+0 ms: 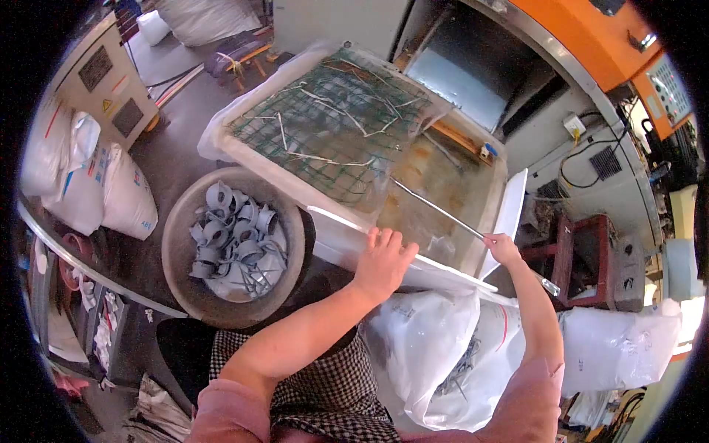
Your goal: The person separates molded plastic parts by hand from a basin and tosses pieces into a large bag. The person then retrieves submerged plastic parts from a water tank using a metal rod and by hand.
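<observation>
Nearest me, the white bag [421, 332] is sitting against the tub [216, 136], and I am seeing a possible snag there if an elbow catches its loose plastic. My left hand [385, 264] is lying over the white panel [336, 235]; I cannot tell whether it is gripping. Leaning hard could be tipping that panel. My right hand [504, 249] is gripping the metal rod [443, 212], which is slanting over the tub; a sideways sweep could be tangling its tip in the green net [317, 122] beyond.
</observation>
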The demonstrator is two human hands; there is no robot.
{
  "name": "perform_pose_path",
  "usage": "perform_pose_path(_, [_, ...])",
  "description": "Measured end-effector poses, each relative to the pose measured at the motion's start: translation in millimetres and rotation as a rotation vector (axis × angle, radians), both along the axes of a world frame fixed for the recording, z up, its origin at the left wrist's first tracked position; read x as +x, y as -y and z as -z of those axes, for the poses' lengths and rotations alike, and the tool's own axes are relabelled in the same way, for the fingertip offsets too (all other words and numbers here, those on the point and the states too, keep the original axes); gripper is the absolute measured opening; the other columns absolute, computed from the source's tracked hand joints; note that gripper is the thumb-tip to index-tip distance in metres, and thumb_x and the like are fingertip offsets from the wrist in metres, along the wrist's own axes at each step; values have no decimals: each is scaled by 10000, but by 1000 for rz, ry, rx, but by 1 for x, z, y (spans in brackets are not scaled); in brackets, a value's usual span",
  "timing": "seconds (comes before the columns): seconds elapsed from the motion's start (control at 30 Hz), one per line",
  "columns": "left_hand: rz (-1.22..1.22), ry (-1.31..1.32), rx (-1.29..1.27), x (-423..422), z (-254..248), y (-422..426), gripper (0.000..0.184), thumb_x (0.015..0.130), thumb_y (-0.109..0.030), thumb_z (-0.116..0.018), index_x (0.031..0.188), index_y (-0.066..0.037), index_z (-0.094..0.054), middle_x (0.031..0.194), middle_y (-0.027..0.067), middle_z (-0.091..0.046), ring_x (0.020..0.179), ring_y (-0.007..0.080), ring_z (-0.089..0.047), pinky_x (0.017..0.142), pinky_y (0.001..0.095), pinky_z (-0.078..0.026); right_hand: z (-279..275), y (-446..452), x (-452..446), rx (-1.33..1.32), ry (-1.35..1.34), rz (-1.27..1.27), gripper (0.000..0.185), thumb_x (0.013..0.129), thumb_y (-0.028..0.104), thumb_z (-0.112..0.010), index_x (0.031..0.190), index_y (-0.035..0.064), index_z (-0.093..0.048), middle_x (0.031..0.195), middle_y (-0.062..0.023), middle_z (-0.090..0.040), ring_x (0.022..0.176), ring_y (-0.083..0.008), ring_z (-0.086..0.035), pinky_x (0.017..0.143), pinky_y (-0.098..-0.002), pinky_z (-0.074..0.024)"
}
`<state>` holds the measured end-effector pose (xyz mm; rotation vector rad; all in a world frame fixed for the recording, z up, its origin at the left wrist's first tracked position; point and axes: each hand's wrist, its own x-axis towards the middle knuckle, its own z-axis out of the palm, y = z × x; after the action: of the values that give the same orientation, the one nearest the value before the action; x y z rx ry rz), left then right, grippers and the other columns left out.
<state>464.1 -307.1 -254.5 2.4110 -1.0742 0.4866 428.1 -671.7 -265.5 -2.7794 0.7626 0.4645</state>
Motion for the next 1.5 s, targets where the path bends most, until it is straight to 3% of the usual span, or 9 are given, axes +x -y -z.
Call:
perform_pose_path(0.33, [14,-67,32,7,-4,-3,154,801,-209,-547,928,-121,-549,900,90,-500,947,256,-473,913,417,-288,81,-23,116,93,186,-165,305,868,326,-556,1102,150,-642,994,-167,-651,950,-307,-620,842,-379,-474])
perform_pose_path(0.57, [0,-119,15,13,-4,-7,169,779,-193,-549,929,-114,-556,905,97,-501,950,257,-470,918,409,-288,67,-54,164,63,65,-229,321,884,356,-526,1152,202,-613,1095,-145,-615,1015,-328,-583,891,-413,-453])
perform_pose_path(0.83, [78,-55,-48,9,-12,-3,243,766,-133,-522,1001,-78,-546,1040,171,-523,1108,307,-447,1018,448,-251,-11,-62,143,-80,-23,-355,303,868,355,-513,1139,269,-617,1088,-116,-623,1007,-316,-585,878,-415,-459])
perform_pose_path(1.1, [-4,136,-44,13,-5,-7,398,789,-205,-539,1155,-49,-532,1254,219,-460,1289,337,-322,1090,496,-131,-189,-27,-9,-395,51,-162,242,813,306,-607,1020,208,-687,918,-157,-656,873,-341,-624,771,-430,-492])
perform_pose_path(1.23, [-26,150,-98,14,0,-15,454,750,-267,-620,1144,-53,-542,1273,203,-445,1296,330,-313,1080,515,-138,-217,-13,-77,-403,80,-91,252,807,302,-630,1002,157,-694,890,-169,-659,841,-347,-630,752,-408,-490])
perform_pose_path(1.3, [-34,133,-114,12,-3,-26,467,725,-270,-647,1129,-56,-553,1266,195,-452,1294,324,-319,1061,546,-165,-199,19,-96,-242,130,-180,232,841,209,-618,999,51,-679,798,-130,-680,692,-201,-639,644,-344,-491])
perform_pose_path(1.33, [-56,137,-118,10,-9,-35,467,725,-270,-647,1129,-56,-553,1266,195,-452,1294,324,-319,1061,546,-165,-181,43,-101,-120,175,-145,226,840,162,-627,1003,13,-675,672,-41,-618,556,-102,-530,512,-288,-445])
perform_pose_path(1.37, [-58,166,-139,7,-20,-49,476,713,-275,-659,1122,-56,-557,1256,193,-461,1292,324,-321,1050,558,-178,-166,50,-103,37,222,-109,239,851,173,-621,1021,14,-675,595,7,-525,480,-70,-443,434,-248,-371])
perform_pose_path(1.5, [-233,279,-33,-12,-38,-141,485,707,-288,-670,1115,-52,-555,1232,195,-478,1280,327,-328,1024,571,-219,-116,30,-75,321,259,-99,284,892,193,-555,1095,13,-639,560,28,-475,453,-61,-426,403,-245,-327])
